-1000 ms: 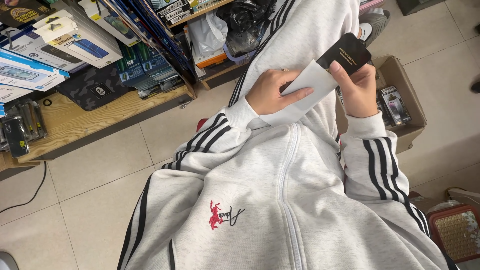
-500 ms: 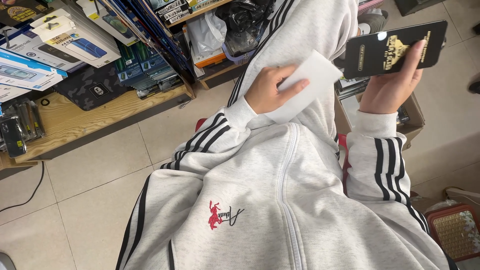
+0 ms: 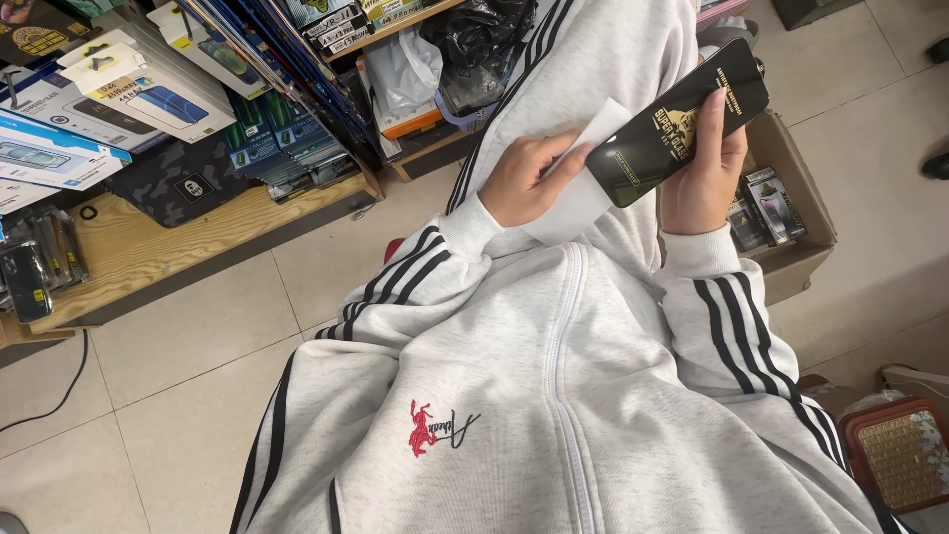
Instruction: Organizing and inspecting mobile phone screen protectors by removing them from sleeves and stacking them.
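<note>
- In our right hand, a flat packet lies over the sheet in our left hand.
- A cardboard box sits right of us; a wooden shelf lies left.

The slim black package looks glossy, like coated card or plastic. The white sheet seems matt paper. The shelf is raw, grainy wood; the floor smooth tile.

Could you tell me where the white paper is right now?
In the head view, upper middle: the white paper is under the left hand, on the lap, with the black packet over its right edge.
</note>
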